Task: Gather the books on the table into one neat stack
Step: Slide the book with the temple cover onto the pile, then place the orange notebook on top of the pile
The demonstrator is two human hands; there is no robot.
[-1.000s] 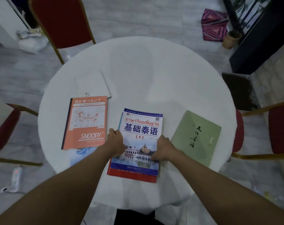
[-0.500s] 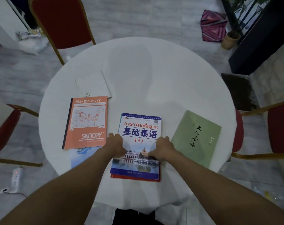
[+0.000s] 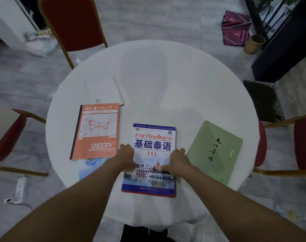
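A blue-and-white Thai textbook lies on top of a red book, of which only a thin edge shows. My left hand grips the stack's left edge and my right hand its right edge. An orange Snoopy notebook lies to the left, over a light-blue book that sticks out below it. A white book sits behind the orange one. A green book rests to the right, close to my right hand.
The round table has a white cloth. Red chairs stand behind, left and right. A power strip lies on the floor at left. A potted plant and a pink cushion are at back right.
Both hands slid the blue textbook toward me and squared it over the red book, so much less red shows at the bottom. The other books have not moved.
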